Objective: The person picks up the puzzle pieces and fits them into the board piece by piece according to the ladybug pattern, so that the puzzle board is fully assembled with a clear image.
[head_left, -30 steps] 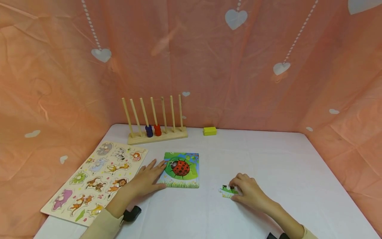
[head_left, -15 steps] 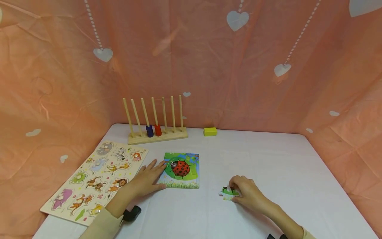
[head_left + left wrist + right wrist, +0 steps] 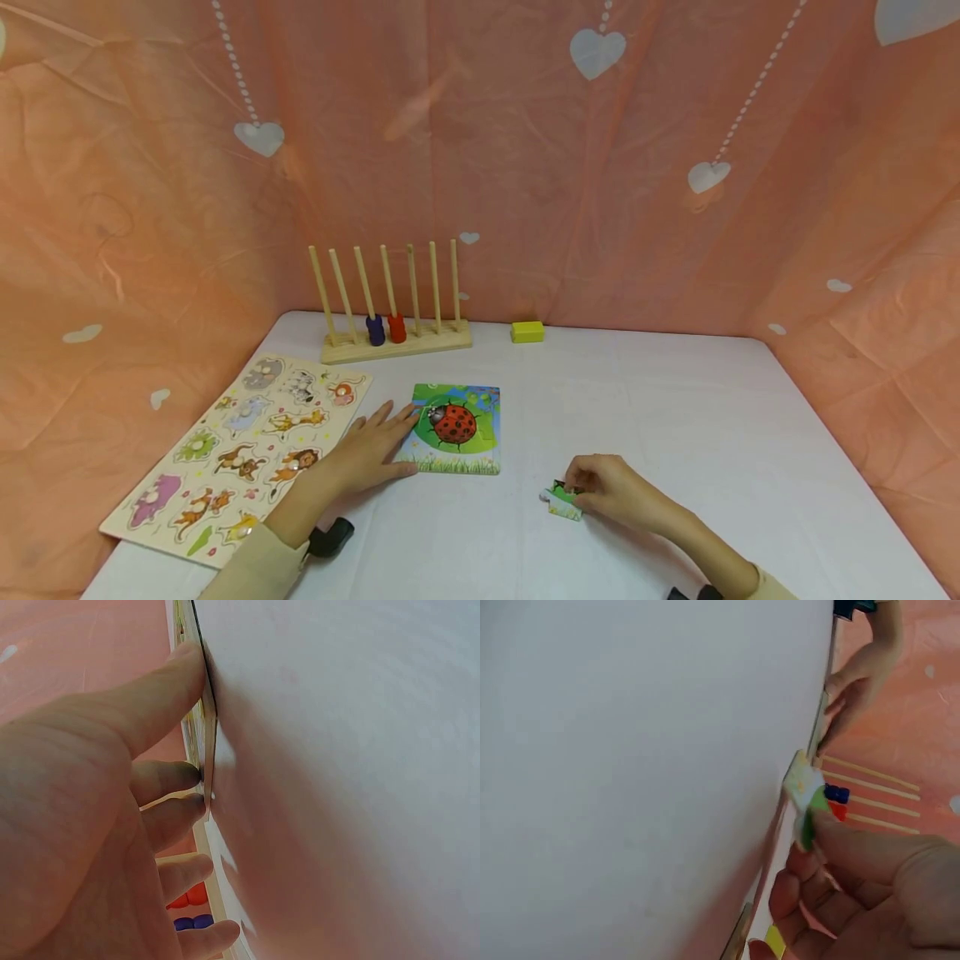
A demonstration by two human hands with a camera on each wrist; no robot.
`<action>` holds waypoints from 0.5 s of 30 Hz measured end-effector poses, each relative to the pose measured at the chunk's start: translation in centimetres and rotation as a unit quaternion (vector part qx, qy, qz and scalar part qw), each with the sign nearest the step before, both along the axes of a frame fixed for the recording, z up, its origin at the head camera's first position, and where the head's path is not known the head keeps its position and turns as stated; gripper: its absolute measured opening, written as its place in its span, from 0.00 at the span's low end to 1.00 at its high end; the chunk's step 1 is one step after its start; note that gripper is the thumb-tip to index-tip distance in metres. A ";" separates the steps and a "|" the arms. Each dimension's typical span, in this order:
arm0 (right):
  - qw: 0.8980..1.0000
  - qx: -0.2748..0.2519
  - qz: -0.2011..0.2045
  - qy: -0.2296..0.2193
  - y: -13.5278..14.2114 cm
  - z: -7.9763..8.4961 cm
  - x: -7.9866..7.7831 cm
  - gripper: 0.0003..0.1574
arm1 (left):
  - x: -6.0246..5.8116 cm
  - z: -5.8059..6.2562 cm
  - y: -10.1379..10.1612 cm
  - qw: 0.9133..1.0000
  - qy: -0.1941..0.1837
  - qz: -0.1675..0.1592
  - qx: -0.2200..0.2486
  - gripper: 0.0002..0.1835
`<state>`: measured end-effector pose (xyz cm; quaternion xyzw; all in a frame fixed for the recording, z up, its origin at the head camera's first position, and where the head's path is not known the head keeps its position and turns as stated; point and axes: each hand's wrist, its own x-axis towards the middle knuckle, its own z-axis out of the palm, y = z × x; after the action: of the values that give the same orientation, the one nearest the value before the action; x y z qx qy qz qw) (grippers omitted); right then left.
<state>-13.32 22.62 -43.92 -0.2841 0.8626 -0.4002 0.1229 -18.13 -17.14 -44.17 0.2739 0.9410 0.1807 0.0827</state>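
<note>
Between thumb and fingers my right hand (image 3: 618,496) pinches a jigsaw puzzle piece (image 3: 562,504), green and white with dark markings and a rounded knob on its left. In the right wrist view, the puzzle piece (image 3: 802,791) is tilted up at the fingertips, partly covered by the thumb. To its left lies a square ladybug puzzle (image 3: 457,429) in its tray. My left hand (image 3: 367,454) rests with spread fingers at the left edge of that puzzle. The left wrist view shows the thumb and fingertips (image 3: 187,671) right along the puzzle's edge.
A wooden animal peg board (image 3: 247,450) lies at the left, partly under the left forearm. Behind the puzzle stands a wooden rack (image 3: 420,340) with upright rods, bearing blue beads (image 3: 375,330) and red beads (image 3: 396,328). A yellow block (image 3: 527,332) sits near the back edge.
My right hand has moved a little left and nearer to me with the puzzle piece, which is now turned slightly clockwise. The left hand stays at the ladybug puzzle.
</note>
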 end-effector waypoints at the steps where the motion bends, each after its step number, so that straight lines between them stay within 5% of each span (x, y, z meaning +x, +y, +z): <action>1: 1.000 -0.007 0.006 -0.010 -0.1 0.0 -0.1 0.10 | 0.0 0.0 0.0 1.000 -0.001 0.001 0.000 0.43; 7: 0.999 -0.012 0.032 -0.015 -2.0 0.5 -1.7 0.09 | 0.0 0.0 0.0 1.000 0.000 0.000 0.001 0.43; 15: 0.997 -0.032 0.074 0.002 -6.5 1.1 -6.2 0.09 | 0.0 0.1 0.1 1.000 0.002 -0.004 0.006 0.42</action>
<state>-19.54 16.11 -42.82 -0.3517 0.8262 -0.4166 0.1418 -18.14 -17.03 -44.10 0.2780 0.9390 0.1858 0.0798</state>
